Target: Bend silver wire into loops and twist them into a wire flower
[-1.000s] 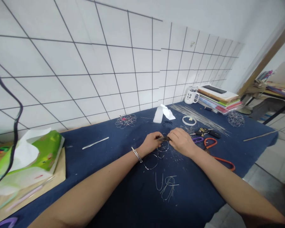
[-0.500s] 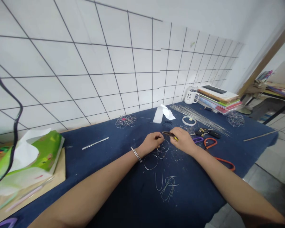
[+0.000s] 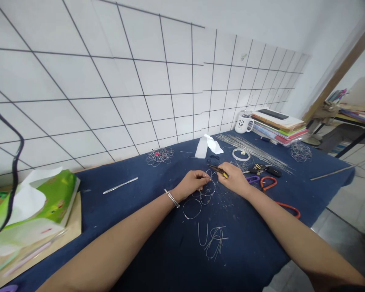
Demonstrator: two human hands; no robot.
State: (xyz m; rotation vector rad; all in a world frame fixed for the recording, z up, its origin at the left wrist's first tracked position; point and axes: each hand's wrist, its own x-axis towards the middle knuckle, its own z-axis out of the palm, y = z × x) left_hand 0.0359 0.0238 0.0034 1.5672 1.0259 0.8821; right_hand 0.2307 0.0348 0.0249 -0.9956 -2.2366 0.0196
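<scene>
My left hand (image 3: 194,182) pinches a thin wire piece bent into loops (image 3: 211,194), which hangs below the fingertips. My right hand (image 3: 233,177) is wrapped round a pair of pliers (image 3: 216,169) with yellow-and-black handles. The dark jaws point left, just above my left fingertips and close to the wire; whether they touch it I cannot tell. A separate-looking wire ring (image 3: 192,216) with small beads lies below my left hand. Nearer to me rest several bent wire lengths (image 3: 215,243) on the dark blue cloth (image 3: 158,251).
Behind my hands are a wire flower shape (image 3: 159,156), a white plastic piece (image 3: 202,147) and a white ring spool (image 3: 241,154). To the right lie straight wires (image 3: 255,152), orange-handled tools (image 3: 268,183), a mug (image 3: 243,122) and stacked books (image 3: 278,126). A tissue pack (image 3: 57,196) sits left.
The plier jaws have shifted slightly up and away from my left fingertips, and more of the wire loop shows between the hands. The whole view has moved a little.
</scene>
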